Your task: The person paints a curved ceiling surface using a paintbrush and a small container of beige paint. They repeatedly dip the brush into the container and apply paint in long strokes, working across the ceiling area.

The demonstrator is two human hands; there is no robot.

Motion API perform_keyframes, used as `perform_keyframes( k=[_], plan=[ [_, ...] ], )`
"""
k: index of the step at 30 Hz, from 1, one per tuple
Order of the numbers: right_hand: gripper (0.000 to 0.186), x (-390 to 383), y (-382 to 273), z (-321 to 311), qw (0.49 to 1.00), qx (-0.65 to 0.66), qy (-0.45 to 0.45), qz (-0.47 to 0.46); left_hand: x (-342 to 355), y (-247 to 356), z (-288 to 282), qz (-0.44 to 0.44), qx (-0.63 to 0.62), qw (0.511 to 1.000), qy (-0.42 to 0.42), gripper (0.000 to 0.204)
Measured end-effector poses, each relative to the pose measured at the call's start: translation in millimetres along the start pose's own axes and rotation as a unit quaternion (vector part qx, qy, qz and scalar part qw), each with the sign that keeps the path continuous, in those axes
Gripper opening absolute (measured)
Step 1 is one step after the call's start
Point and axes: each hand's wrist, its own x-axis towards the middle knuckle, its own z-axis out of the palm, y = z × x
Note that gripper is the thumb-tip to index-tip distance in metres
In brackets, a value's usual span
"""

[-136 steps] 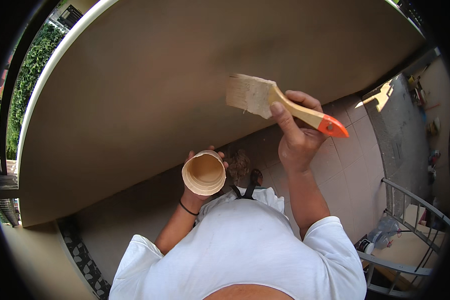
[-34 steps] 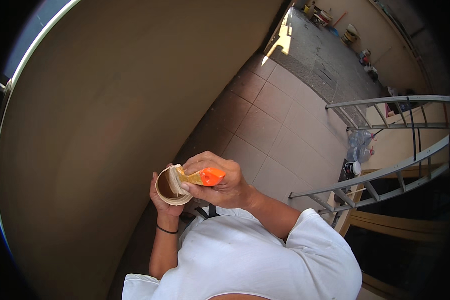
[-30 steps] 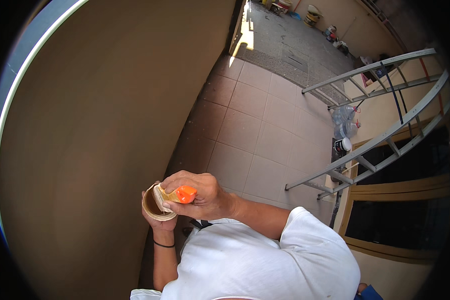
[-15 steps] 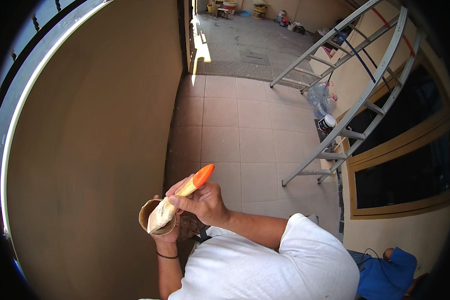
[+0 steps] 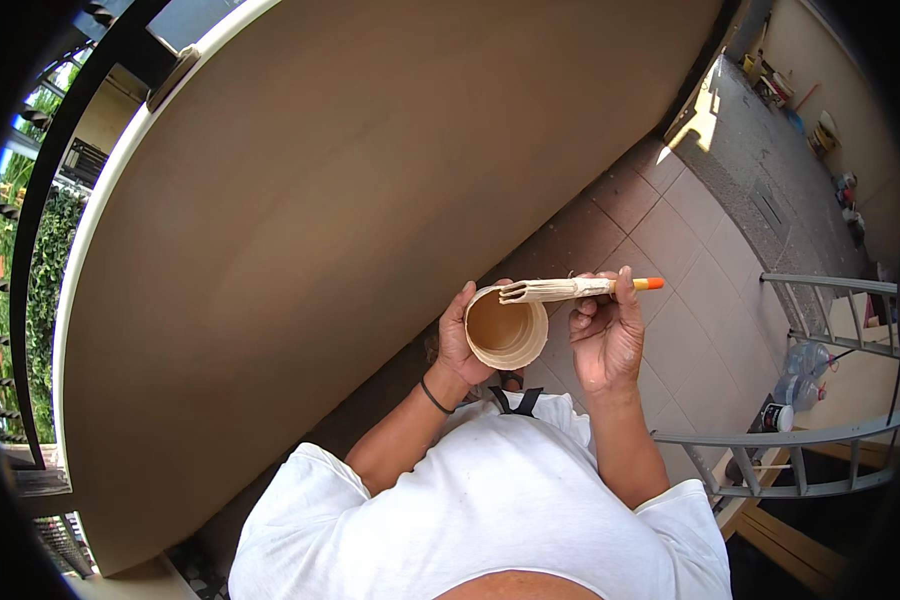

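Observation:
My left hand (image 5: 457, 335) is wrapped round the side of a round cream-coloured paint tub (image 5: 530, 350), its open mouth facing up and tan paint coating the inside. Between the fingers and thumb of my right hand (image 5: 610, 340) is a flat paintbrush (image 5: 560, 289) with an orange-tipped handle. The brush lies almost level, its paint-caked bristles over the tub's upper rim. Whether the bristles touch the rim I cannot tell.
A broad brown wall (image 5: 320, 200) fills the left side. On the right, a metal ladder (image 5: 800, 440) stands on the tiled floor (image 5: 680, 260), near clear plastic bottles (image 5: 802, 375) and a dark jar with a white lid (image 5: 773, 417). Several buckets and containers line the far wall.
My view has swung toward the brown wall. The brush has gone from slanting across the tub's mouth to lying nearly level at its rim, and my right hand has moved to the tub's right.

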Motion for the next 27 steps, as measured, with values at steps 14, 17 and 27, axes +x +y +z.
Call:
perform_keyframes(
  k=[14,17,27],
  plan=[
    [0.036,6,68,60,0.989,0.072,-0.105,0.076,-162,7,-57,0.13,-0.06,0.981,-0.13,0.064],
    [0.027,2,73,70,0.986,0.107,-0.11,0.062,-195,-9,-42,0.161,-0.069,0.982,-0.075,0.06],
    [0.027,61,95,88,0.944,-0.063,-0.209,-0.248,-239,-7,-55,0.195,-0.085,0.976,-0.043,0.059]
  ],
)
